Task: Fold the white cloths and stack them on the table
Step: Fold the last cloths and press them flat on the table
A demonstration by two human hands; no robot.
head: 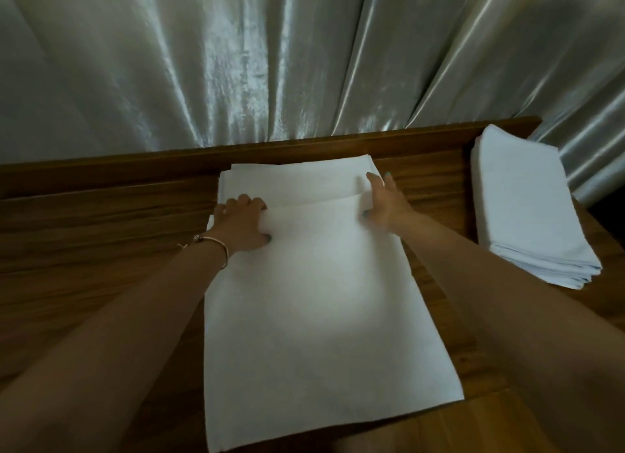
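Hands [314,216] on white cloth [318,310]

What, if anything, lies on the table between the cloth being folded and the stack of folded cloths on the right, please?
Nothing visible does. Between the cloth under both hands and the stack there is only a strip of bare table. The right hand rests on the cloth's edge nearest that side.

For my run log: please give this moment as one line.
left hand: grips cloth far-left corner | right hand: open, on far-right corner | folded stack: right side of table
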